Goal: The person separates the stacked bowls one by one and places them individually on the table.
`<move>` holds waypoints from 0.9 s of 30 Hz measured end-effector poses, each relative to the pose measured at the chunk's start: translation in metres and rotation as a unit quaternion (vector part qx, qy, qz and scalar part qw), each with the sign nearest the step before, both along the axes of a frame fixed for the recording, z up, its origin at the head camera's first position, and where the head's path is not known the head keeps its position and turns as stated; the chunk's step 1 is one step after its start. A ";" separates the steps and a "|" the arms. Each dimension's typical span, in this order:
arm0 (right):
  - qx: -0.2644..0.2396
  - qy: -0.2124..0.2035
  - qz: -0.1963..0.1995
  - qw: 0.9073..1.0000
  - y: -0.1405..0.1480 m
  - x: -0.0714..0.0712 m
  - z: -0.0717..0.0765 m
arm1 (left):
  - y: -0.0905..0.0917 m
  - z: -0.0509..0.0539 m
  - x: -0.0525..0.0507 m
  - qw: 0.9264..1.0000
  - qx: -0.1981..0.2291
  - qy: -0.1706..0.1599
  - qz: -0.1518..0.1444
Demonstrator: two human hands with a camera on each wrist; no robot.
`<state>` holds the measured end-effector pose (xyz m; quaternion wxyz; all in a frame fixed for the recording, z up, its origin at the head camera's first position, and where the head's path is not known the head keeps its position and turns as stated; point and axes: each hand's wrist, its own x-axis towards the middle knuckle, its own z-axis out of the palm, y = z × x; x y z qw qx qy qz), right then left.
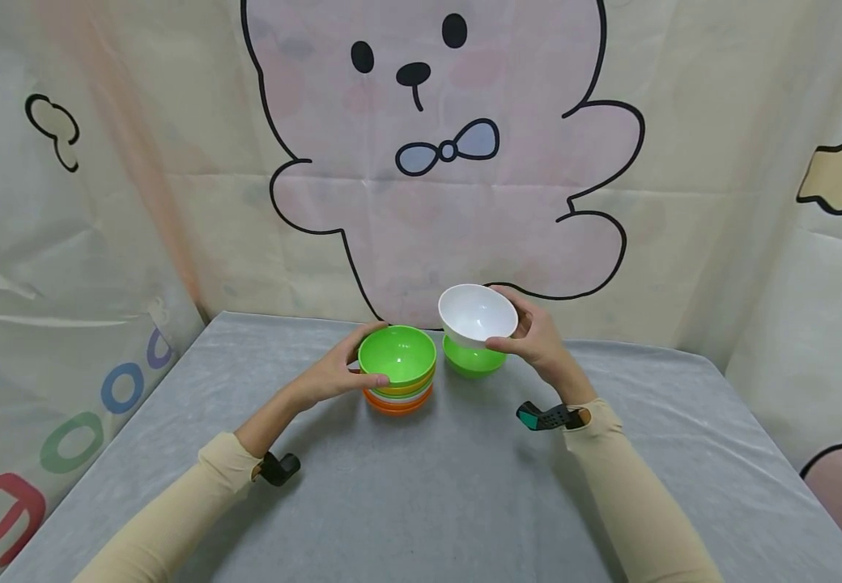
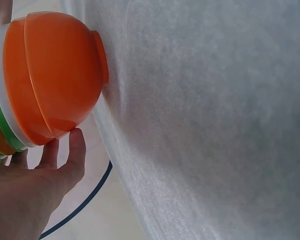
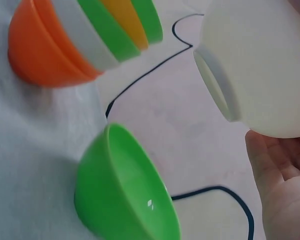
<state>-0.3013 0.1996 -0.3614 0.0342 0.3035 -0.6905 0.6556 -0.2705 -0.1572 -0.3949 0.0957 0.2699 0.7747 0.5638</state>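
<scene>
A stack of nested bowls stands on the table, with a green bowl [image 1: 397, 352] on top. Below it come yellow, green and white rims, and orange bowls [image 2: 65, 70] form the bottom. My left hand [image 1: 333, 374] grips the stack from the left, thumb at the near side and fingers curled round the far side. To the right, my right hand [image 1: 543, 344] holds a white bowl [image 1: 475, 314] by its right side, raised off the table and tilted slightly. Under and behind it sits a single green bowl [image 3: 120, 190], upright and apart from the stack; the white bowl partly covers it in the head view.
A grey cloth [image 1: 421, 502] covers the table, whose far edge [image 1: 304, 320] lies just beyond the bowls. Behind hangs a pale curtain [image 1: 712, 162] with a cartoon bear. Black wrist straps [image 1: 278, 470] sit on both forearms.
</scene>
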 end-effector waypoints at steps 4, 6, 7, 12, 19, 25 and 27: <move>0.013 0.001 -0.006 1.000 0.010 0.001 -0.003 | -0.001 0.000 0.001 1.000 -0.001 -0.003 0.000; 0.021 0.001 -0.010 1.000 0.014 0.002 -0.004 | -0.001 0.001 0.001 1.000 0.004 -0.009 -0.002; 0.025 0.001 -0.014 1.000 0.016 0.003 -0.004 | -0.001 0.001 0.001 1.000 0.006 -0.011 -0.002; 0.037 0.002 -0.019 0.999 0.026 0.005 -0.007 | -0.001 0.001 0.002 1.000 0.010 -0.018 -0.003; 0.052 0.002 -0.021 0.998 0.040 0.008 -0.012 | 0.000 0.002 0.001 1.000 0.007 -0.017 -0.004; 0.072 -0.002 -0.029 0.997 0.054 0.012 -0.015 | 0.000 0.002 0.001 1.000 0.005 -0.016 -0.002; 0.084 -0.001 -0.036 0.996 0.059 0.014 -0.017 | 0.000 0.002 0.002 1.000 0.003 -0.015 -0.001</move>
